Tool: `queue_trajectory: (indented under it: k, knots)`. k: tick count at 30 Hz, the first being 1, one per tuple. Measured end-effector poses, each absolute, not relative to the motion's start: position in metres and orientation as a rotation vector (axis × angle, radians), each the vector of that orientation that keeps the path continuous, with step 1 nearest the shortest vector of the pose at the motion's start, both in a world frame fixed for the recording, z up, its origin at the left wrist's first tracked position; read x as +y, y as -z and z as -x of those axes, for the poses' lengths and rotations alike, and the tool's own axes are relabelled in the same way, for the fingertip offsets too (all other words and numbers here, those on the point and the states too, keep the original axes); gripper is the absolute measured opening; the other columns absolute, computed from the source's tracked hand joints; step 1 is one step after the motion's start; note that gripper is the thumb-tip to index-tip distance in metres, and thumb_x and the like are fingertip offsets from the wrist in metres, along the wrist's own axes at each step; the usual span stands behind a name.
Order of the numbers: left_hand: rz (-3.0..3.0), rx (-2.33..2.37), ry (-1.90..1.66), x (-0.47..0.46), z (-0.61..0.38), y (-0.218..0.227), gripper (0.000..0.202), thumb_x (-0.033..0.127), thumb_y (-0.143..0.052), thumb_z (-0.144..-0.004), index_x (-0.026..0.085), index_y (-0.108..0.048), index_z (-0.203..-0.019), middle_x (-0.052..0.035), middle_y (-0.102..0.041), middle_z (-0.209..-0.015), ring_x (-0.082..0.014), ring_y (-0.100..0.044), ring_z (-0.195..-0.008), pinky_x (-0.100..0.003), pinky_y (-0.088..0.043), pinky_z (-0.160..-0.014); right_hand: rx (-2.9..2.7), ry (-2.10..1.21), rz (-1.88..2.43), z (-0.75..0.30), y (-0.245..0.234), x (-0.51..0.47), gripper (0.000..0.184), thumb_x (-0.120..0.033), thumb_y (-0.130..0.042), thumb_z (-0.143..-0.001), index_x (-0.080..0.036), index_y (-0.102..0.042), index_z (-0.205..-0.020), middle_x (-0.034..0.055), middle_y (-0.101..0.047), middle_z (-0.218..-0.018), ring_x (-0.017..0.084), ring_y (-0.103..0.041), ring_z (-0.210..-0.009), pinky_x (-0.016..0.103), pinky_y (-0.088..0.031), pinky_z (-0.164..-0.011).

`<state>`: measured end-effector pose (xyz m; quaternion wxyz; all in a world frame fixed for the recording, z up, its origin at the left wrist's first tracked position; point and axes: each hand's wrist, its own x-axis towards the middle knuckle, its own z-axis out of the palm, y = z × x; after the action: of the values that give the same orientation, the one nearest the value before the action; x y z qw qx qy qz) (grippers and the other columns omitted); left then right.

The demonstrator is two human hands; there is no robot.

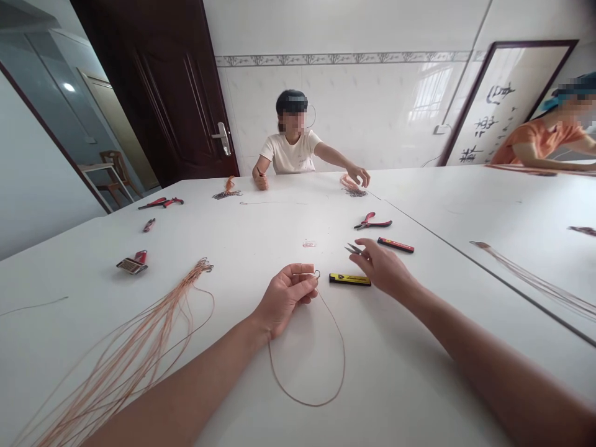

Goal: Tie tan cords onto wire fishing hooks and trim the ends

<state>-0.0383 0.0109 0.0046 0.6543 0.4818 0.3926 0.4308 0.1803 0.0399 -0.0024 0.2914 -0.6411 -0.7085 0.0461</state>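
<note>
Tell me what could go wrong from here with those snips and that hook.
The small snips in the right hand point toward the left hand, so a slip could nick its fingers. The wire hook pinched in the left hand could prick a fingertip. The loose loop of thin copper-coloured line could snag the bundle of strands beside it.

Bare forearms (186, 385), slender hands (285, 299), tapering fingers (372, 254)

A thin copper-coloured wire (343, 354) loops toward six o'clock from the left hand (284, 298), its small dark hook (317, 274) at the fingertips; small steel snips (352, 249) point toward nine o'clock from the right hand (382, 268).
</note>
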Motion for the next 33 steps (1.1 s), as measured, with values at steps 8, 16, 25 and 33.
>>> queue_trajectory:
  k: [8, 16, 25, 33]
  knots:
    - [-1.132, 0.911, -0.943, 0.013, 0.037, -0.006, 0.026, 0.027, -0.065, -0.067, 0.022, -0.056, -0.091, 0.0021, -0.053, -0.078, -0.0082, -0.052, -0.067, -0.026, -0.039, -0.071, -1.867, -0.125, 1.852, -0.202, 0.017, 0.059, 0.021, -0.034, -0.05, -0.077, -0.017, -0.057, -0.088, 0.0077, -0.056, -0.083, 0.021, -0.05, -0.08, 0.029, -0.036, -0.063]
    - [-1.219, 0.942, -1.034, 0.008, 0.032, -0.005, 0.03, 0.029, -0.064, -0.068, 0.021, -0.054, -0.095, 0.0007, -0.053, -0.077, -0.0089, -0.05, -0.065, -0.026, -0.04, -0.067, -1.875, -0.178, 1.645, -0.17, -0.002, 0.033, 0.022, -0.035, -0.043, -0.082, -0.02, -0.059, -0.086, 0.0044, -0.059, -0.088, 0.018, -0.05, -0.086, 0.03, -0.038, -0.073]
    - [-1.383, 0.867, -1.107, 0.0, 0.027, -0.003, 0.031, 0.029, -0.062, -0.07, 0.018, -0.051, -0.097, 0.0005, -0.053, -0.07, -0.0096, -0.049, -0.065, -0.026, -0.042, -0.065, -1.68, -1.001, 1.12, -0.123, -0.008, -0.006, 0.019, -0.035, -0.047, -0.079, -0.019, -0.057, -0.077, -0.0004, -0.059, -0.075, 0.012, -0.052, -0.069, 0.025, -0.039, -0.06]
    - [-1.536, 0.832, -1.122, -0.004, 0.03, -0.004, 0.03, 0.027, -0.056, -0.073, 0.019, -0.047, -0.1, 0.0007, -0.051, -0.07, -0.0113, -0.049, -0.066, -0.026, -0.041, -0.063, -1.433, -0.964, 1.074, -0.12, -0.008, -0.007, 0.019, -0.035, -0.049, -0.078, -0.017, -0.053, -0.074, 0.0005, -0.057, -0.073, 0.012, -0.052, -0.067, 0.027, -0.043, -0.062]
